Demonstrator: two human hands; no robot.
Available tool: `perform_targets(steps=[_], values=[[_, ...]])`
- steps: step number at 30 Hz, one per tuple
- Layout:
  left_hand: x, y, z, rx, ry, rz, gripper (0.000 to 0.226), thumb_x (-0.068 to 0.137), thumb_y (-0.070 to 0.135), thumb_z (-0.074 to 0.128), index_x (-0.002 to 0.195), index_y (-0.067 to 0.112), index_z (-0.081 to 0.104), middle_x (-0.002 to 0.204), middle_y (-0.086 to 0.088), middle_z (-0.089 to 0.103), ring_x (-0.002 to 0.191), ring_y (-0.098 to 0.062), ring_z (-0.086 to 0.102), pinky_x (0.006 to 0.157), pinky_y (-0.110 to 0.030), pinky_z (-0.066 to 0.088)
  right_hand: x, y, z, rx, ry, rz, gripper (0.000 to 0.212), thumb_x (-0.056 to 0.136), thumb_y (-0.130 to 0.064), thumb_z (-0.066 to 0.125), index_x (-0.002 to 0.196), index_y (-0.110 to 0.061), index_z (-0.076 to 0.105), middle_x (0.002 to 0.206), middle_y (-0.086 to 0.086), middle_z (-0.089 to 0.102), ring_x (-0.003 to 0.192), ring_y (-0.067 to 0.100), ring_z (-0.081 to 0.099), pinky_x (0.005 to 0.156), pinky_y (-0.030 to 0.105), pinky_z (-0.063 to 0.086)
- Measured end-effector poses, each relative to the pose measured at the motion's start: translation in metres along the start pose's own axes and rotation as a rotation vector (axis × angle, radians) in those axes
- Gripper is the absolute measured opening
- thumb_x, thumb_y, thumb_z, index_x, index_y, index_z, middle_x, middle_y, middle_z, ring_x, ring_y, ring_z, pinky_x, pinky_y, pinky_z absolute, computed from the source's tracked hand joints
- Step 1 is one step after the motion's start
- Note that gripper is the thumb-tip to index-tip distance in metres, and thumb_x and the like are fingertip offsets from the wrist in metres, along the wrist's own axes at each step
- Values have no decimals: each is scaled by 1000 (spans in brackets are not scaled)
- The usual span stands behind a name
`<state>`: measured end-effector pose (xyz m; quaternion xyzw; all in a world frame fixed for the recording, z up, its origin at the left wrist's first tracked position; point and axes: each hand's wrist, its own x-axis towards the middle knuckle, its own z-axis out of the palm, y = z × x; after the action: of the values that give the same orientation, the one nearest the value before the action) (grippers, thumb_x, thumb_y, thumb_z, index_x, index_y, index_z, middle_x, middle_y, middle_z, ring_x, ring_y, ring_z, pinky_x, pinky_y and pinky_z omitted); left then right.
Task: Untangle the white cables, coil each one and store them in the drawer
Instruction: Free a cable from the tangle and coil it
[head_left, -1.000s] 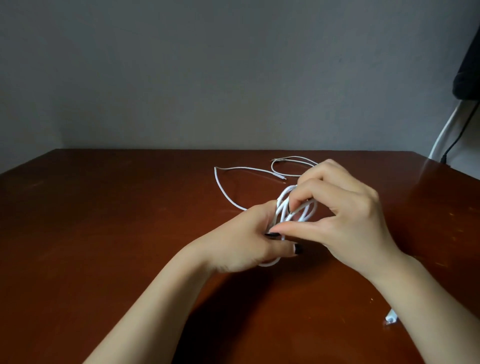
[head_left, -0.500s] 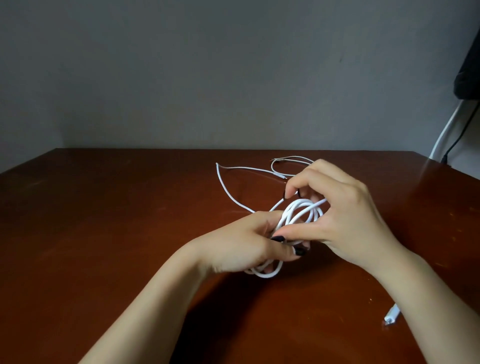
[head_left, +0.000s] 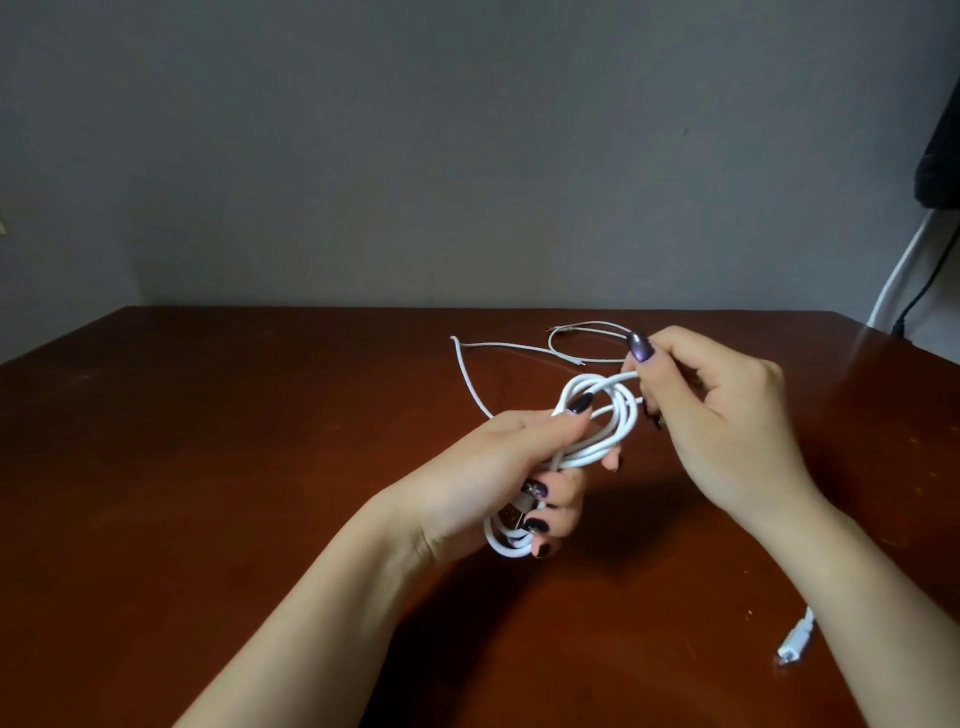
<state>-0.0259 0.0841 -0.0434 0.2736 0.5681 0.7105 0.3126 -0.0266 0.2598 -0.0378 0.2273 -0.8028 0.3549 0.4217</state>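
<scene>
Since a second ago my hands have parted at frame centre: left hand (head_left: 498, 467) curls its fingers round the coiled white cable (head_left: 621, 421), right hand (head_left: 727, 415) pinches a strand at its top. Coiling step; next, I judge, wrapping that strand round.

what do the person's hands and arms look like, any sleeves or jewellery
Both forearms are bare as far as the frame shows: no sleeves, watch or bracelet. No rings are visible on the left hand or the right hand. The nails are long, rounded and painted a glossy dark purple, nearly black.
</scene>
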Motion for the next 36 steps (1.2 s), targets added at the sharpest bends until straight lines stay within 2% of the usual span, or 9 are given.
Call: perform_targets(steps=[5, 8, 12, 15, 17, 22, 28, 32, 36], values=[[3, 1, -6, -152, 22, 38, 33, 92, 37, 46, 80, 9, 57, 45, 5, 30, 33, -9, 32, 40, -15, 34, 1, 2, -2, -51, 36, 19, 24, 93, -41, 43, 70, -39, 50, 65, -13, 56, 58, 9, 50, 53, 13, 30], [6, 2, -9, -230, 9, 74, 34, 86, 37, 41, 78, 8, 59, 43, 5, 30, 31, -10, 33, 40, -14, 36, 0, 3, -3, -41, 59, 11, 25, 93, -39, 43, 70, -36, 51, 57, -2, 50, 59, 16, 50, 52, 20, 33], [6, 2, -13, -228, -39, 111, 37, 90, 37, 40, 78, 10, 62, 43, 6, 32, 33, -10, 35, 40, -16, 37, 0, -1, -4, -70, 250, -22, 22, 88, -30, 60, 73, -15, 63, 58, -9, 54, 58, 7, 53, 52, 18, 38], [3, 5, -12, -258, -96, 130, 35, 92, 35, 42, 80, 10, 63, 43, 7, 35, 33, -8, 37, 41, -14, 38, 1, -7, -5, -35, 356, 27, 24, 83, -35, 66, 67, -18, 62, 57, -10, 55, 54, 5, 52, 52, 17, 39], [-1, 7, -10, -303, -98, 155, 33, 89, 35, 44, 77, 11, 63, 41, 8, 36, 33, -6, 36, 40, -13, 37, 1, -11, -3, 114, 277, 119, 25, 81, -41, 63, 60, -27, 61, 51, -12, 54, 48, 6, 52, 50, 18, 39], [-8, 16, -7, -339, 123, 224, 29, 87, 35, 40, 75, 12, 53, 41, 8, 30, 34, -7, 29, 37, -14, 32, 0, -12, 5, 355, -25, 327, 35, 89, -35, 46, 65, -16, 62, 46, 5, 52, 37, 6, 39, 45, 13, 35], [-6, 11, -4, 118, 453, 163, 39, 101, 33, 31, 79, 8, 52, 50, 1, 32, 38, -11, 32, 40, -16, 31, -9, -10, 8, 99, -39, 172, 41, 91, -45, 35, 63, -21, 51, 45, 9, 37, 38, 17, 30, 43, 31, 27], [-5, 13, 2, 189, 515, 190, 50, 98, 47, 29, 85, 7, 55, 47, 4, 32, 38, -11, 31, 44, -22, 31, -13, -8, 13, 6, -193, 115, 40, 90, -43, 34, 58, -22, 47, 42, -7, 37, 37, 10, 30, 41, 20, 20], [-2, 10, 9, 272, 597, 238, 48, 98, 49, 27, 80, 10, 48, 51, -2, 37, 46, -16, 34, 47, -26, 31, -16, -12, 17, -78, -277, 27, 41, 92, -42, 34, 56, -22, 40, 45, -6, 36, 40, 12, 32, 42, 24, 21]])
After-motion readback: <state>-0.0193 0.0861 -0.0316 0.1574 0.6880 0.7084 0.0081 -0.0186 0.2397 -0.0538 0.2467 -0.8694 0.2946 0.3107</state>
